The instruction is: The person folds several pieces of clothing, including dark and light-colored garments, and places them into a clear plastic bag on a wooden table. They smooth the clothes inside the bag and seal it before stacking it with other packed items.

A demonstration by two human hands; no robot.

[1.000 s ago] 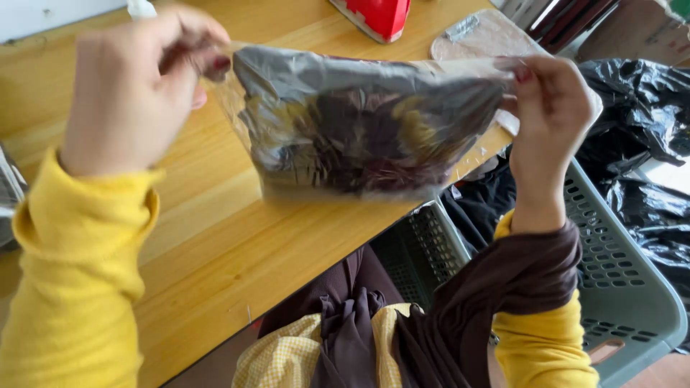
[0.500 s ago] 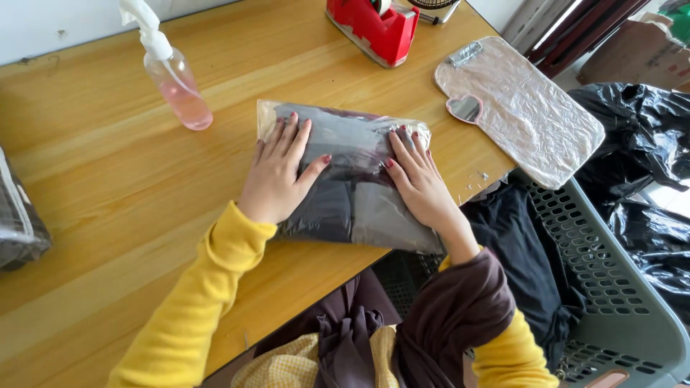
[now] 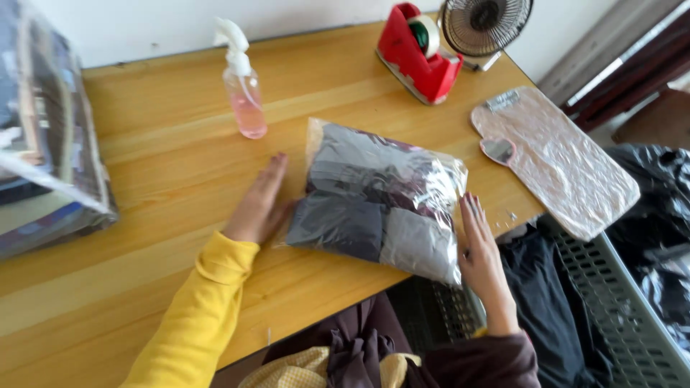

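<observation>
A clear plastic bag (image 3: 377, 197) holding folded dark garments lies flat on the wooden table (image 3: 165, 144). My left hand (image 3: 259, 205) rests flat on the table against the bag's left edge, fingers together and stretched out. My right hand (image 3: 481, 255) lies flat at the bag's right edge near the table's front corner, fingers extended. Neither hand grips anything.
A pink spray bottle (image 3: 243, 90) stands behind the bag. A red tape dispenser (image 3: 420, 54) and small fan (image 3: 485, 25) sit at the back right. A wrapped board (image 3: 553, 158) overhangs the right edge. Stacked bagged garments (image 3: 47, 136) lie left. A grey basket (image 3: 575, 287) with dark clothes stands right.
The bag was held up in both hands, then laid on the table and pressed. Both hands have now slid off its top to its left and right edges.
</observation>
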